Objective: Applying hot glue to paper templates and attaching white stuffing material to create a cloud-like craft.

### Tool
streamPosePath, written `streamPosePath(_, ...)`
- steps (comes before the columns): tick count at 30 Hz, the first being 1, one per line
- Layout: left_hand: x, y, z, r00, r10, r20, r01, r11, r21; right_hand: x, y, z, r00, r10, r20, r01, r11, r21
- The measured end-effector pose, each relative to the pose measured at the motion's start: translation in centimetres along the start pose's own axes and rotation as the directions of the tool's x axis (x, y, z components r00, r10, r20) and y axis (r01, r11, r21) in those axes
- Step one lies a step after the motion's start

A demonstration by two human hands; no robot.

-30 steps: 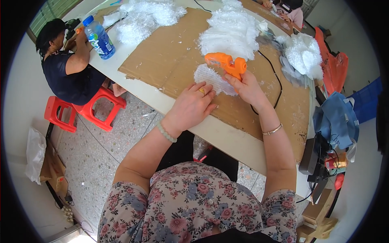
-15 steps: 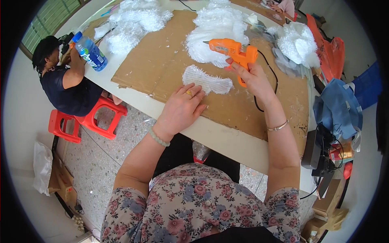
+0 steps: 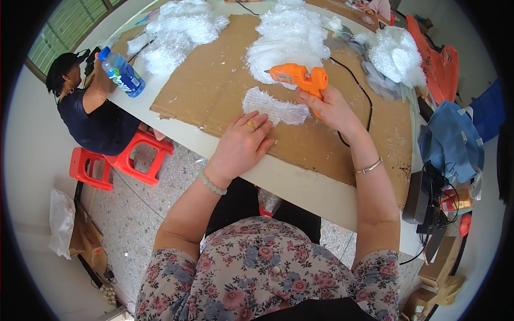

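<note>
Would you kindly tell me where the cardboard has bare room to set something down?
The cardboard has a fairly open patch between the left white pile and the small white piece, and another, nearer, between the left hand and right hand. Crowded: the far middle, with another white pile behind the glue gun, and the far right, with a third pile.

Gripping an orange glue gun (image 3: 299, 76) with the right hand (image 3: 337, 111), pointing it leftward. Resting the left hand (image 3: 241, 143) on the near edge of a fringed white piece (image 3: 278, 108). Working over brown cardboard (image 3: 206, 80) on a white table (image 3: 300, 183), facing a fluffy white pile (image 3: 289, 37), with a bottle (image 3: 122, 74) and a seated co-worker (image 3: 96, 117) off to the left.
</note>
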State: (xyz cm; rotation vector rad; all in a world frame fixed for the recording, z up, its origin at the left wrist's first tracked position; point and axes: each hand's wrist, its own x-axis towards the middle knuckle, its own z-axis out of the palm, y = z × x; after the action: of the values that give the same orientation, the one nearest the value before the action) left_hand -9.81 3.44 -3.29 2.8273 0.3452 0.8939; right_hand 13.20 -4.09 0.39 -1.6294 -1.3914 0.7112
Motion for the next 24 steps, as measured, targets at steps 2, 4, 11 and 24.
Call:
streamPosePath(2,0.0,0.0,0.1,1.0,0.0,-0.001,0.0,1.0,0.007,0.1,0.5,0.0,0.999,-0.005,0.038,0.006,0.999,-0.032)
streamPosePath(4,0.0,0.0,0.2,1.0,0.02,-0.01,-0.02,1.0,0.018,0.0,0.4,0.0,0.997,-0.009,0.075,0.014,0.998,-0.064)
streamPosePath(11,-0.3,-0.1,0.2,1.0,0.012,-0.006,-0.011,0.999,0.037,-0.4,-0.9,-0.4,1.0,-0.019,-0.024,0.021,0.993,0.117)
streamPosePath(24,-0.4,-0.3,0.3,1.0,-0.006,-0.015,0.006,1.0,0.021,-0.5,-1.3,2.5,0.989,-0.133,0.063,0.145,0.951,-0.272)
